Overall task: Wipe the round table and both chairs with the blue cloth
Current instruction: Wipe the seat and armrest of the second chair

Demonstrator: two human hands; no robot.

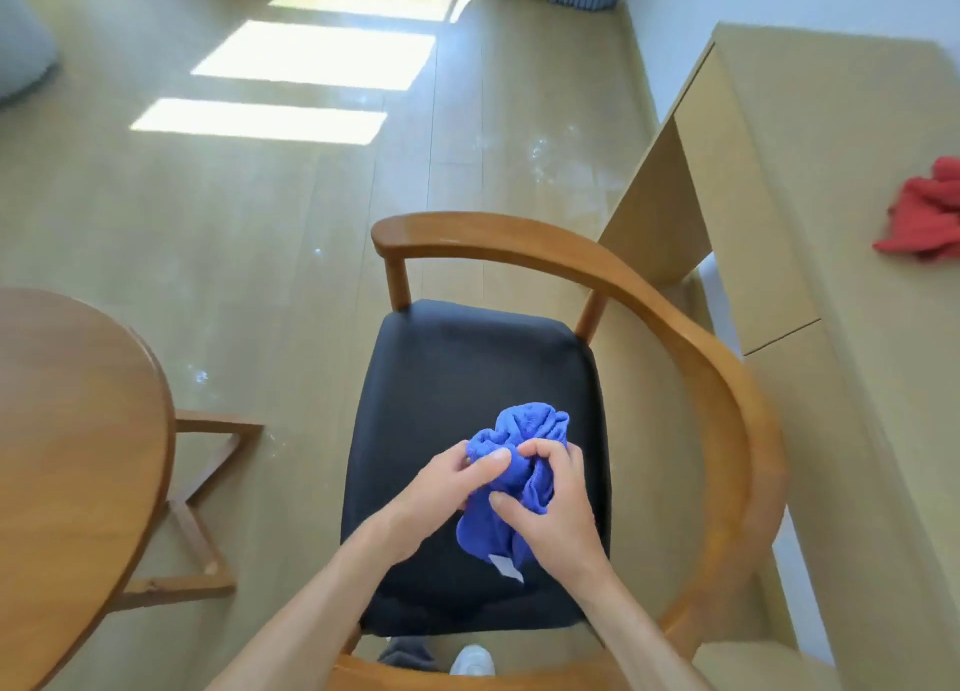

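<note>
A crumpled blue cloth (524, 441) with a white label hangs bunched between both hands above the black seat (457, 373) of a wooden chair (727, 394) with a curved armrest. My left hand (447, 488) pinches the cloth's left side with thumb and fingers. My right hand (556, 508) grips its right side, fingers curled into the folds. The round wooden table (72, 430) stands at the left, partly cut off by the frame edge. Only one chair is in view.
A light wooden desk (831, 171) runs along the right, with a red cloth (924, 212) on top. The table's wooden base (202, 514) sticks out toward the chair. Sunlit wooden floor (311, 197) stretches ahead. A white shoe (472, 659) shows below the seat.
</note>
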